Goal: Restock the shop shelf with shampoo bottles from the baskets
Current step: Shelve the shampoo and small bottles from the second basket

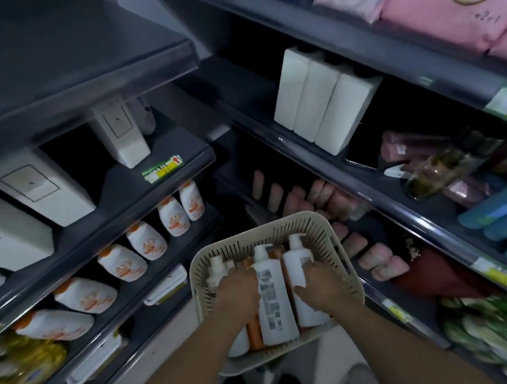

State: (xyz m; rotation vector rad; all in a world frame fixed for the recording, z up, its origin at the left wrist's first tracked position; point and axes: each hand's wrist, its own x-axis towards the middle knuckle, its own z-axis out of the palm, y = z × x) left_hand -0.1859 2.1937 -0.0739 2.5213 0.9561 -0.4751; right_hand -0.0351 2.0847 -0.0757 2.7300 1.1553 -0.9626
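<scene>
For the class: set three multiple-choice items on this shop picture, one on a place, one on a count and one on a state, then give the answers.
1. Where are the left hand and right hand? A on the top shelf; B in the beige basket; C on the floor.
2. How many white rectangular bottles stand together on the right-side shelf? A one; B three; C six.
3. What is the right hand doing? A hanging idle; B pressing a shelf; C gripping a white pump bottle.
Answers: 1 B, both hands reach among the basket's bottles. 2 B, three stand side by side. 3 C, its fingers and thumb curl round the bottle.
</scene>
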